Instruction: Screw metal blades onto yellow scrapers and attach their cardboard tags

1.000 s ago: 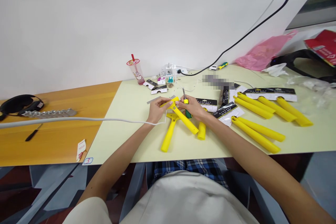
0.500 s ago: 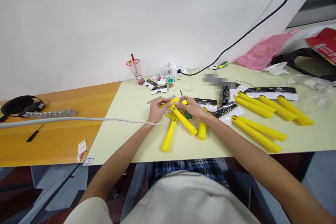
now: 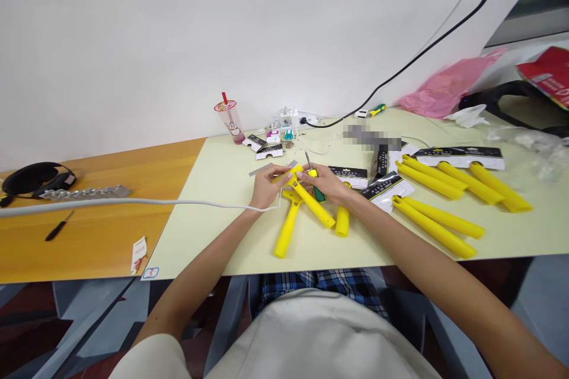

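Observation:
My left hand [image 3: 267, 185] is closed round the head of a yellow scraper [image 3: 315, 205], whose handle points toward me and to the right. A grey metal blade [image 3: 292, 163] shows at that head. My right hand [image 3: 328, 181] grips a screwdriver [image 3: 318, 193] with a green and yellow handle, its shaft pointing up and away. The right thumb and fingertips meet the scraper head; the exact contact is hidden. Below the hands lies a second yellow scraper [image 3: 287, 229] on the table. Another yellow handle [image 3: 342, 221] sits partly under my right wrist.
Several yellow handles [image 3: 438, 228] lie at the right beside black and white cards [image 3: 462, 157]. A cup with a red straw [image 3: 232, 121] and a power strip [image 3: 287, 117] stand by the wall. A grey cable [image 3: 213, 204] crosses over my left forearm. Another screwdriver [image 3: 56, 230] lies left.

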Motion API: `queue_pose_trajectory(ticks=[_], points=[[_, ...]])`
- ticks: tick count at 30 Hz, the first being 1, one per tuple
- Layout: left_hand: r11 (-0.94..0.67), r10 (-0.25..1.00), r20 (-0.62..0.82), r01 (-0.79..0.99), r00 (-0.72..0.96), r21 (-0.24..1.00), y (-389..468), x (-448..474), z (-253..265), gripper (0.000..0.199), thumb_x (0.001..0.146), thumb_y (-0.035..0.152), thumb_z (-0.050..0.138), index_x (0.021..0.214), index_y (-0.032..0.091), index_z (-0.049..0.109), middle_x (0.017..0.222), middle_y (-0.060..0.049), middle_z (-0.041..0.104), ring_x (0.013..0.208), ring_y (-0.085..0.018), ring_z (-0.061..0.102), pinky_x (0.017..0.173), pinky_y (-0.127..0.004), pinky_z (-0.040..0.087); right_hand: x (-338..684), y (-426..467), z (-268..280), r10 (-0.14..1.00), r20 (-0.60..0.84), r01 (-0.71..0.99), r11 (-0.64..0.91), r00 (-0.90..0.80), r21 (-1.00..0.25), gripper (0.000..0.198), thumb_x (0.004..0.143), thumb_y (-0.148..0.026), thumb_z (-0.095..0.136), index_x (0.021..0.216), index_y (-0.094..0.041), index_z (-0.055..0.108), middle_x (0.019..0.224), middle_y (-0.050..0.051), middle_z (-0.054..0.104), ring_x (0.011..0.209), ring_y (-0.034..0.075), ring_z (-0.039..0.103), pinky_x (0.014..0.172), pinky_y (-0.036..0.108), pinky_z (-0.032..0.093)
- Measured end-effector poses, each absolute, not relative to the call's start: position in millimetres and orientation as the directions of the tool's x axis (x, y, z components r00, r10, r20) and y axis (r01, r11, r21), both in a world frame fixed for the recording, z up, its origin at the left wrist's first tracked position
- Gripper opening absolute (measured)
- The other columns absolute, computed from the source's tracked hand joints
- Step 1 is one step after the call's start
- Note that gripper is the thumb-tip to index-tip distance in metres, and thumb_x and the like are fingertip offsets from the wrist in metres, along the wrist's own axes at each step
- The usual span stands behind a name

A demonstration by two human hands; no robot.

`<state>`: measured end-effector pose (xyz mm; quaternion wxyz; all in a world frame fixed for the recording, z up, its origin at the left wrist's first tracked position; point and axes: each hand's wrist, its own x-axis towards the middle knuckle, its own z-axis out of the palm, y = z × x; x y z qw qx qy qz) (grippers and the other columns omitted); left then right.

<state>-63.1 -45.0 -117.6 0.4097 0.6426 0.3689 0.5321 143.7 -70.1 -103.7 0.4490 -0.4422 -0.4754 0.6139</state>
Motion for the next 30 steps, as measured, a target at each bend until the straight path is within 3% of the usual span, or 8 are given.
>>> queue_pose_trajectory(ticks=[12,17,20,25,30], points=[[-0.425,0.894,0.41,0.055,0.184,0.903,-50,-62,-115,0.034,0.083,0.046,0.092,0.107,0.022,0.089,0.108,-0.011,0.082,0.102,-0.026,0.077,0.099,-0.043,0.062,143,-75,-96,0.973,-0.098,-0.095,-0.119,-0.208,-0.988,0.051,0.068,-0.053,0.101,0.089,-0.021,0.068,0.086,0.003,0.08,0.077,0.017,0.076,0.059,0.021,0.059],[-0.448,0.884,0.431,0.064,0.183,0.892,-48,-63,-117,0.032,0.085,0.046,0.091,0.105,0.022,0.089,0.107,-0.011,0.081,0.1,-0.025,0.077,0.096,-0.041,0.062,143,-75,-99,0.962,-0.094,-0.17,-0.14,-0.255,-0.975,0.051,0.068,-0.054,0.101,0.089,-0.022,0.067,0.089,0.004,0.08,0.074,0.021,0.079,0.066,0.031,0.067],[-0.453,0.88,0.434,0.065,0.192,0.889,-48,-62,-118,0.032,0.085,0.047,0.091,0.104,0.021,0.089,0.106,-0.011,0.081,0.099,-0.024,0.076,0.095,-0.041,0.062,144,-73,-101,0.952,-0.124,-0.157,-0.172,-0.279,-0.973,0.051,0.069,-0.056,0.1,0.091,-0.024,0.067,0.086,0.003,0.08,0.072,0.023,0.079,0.059,0.034,0.068],[-0.46,0.874,0.443,0.046,0.2,0.887,-49,-59,-117,0.032,0.084,0.049,0.091,0.101,0.023,0.089,0.104,-0.011,0.08,0.099,-0.024,0.075,0.095,-0.041,0.061,145,-69,-97,0.947,-0.142,-0.033,-0.158,-0.29,-0.987,0.049,0.074,-0.061,0.095,0.092,-0.024,0.068,0.076,0.004,0.08,0.061,0.022,0.073,0.041,0.028,0.056],[-0.5,0.854,0.464,0.121,0.234,0.858,-53,-59,-113,0.029,0.088,0.049,0.088,0.102,0.025,0.089,0.105,-0.011,0.082,0.101,-0.025,0.075,0.096,-0.043,0.06,143,-71,-90,0.95,-0.171,-0.034,-0.186,-0.262,-0.982,0.045,0.077,-0.058,0.093,0.09,-0.024,0.066,0.074,0.004,0.079,0.066,0.025,0.076,0.038,0.027,0.053]])
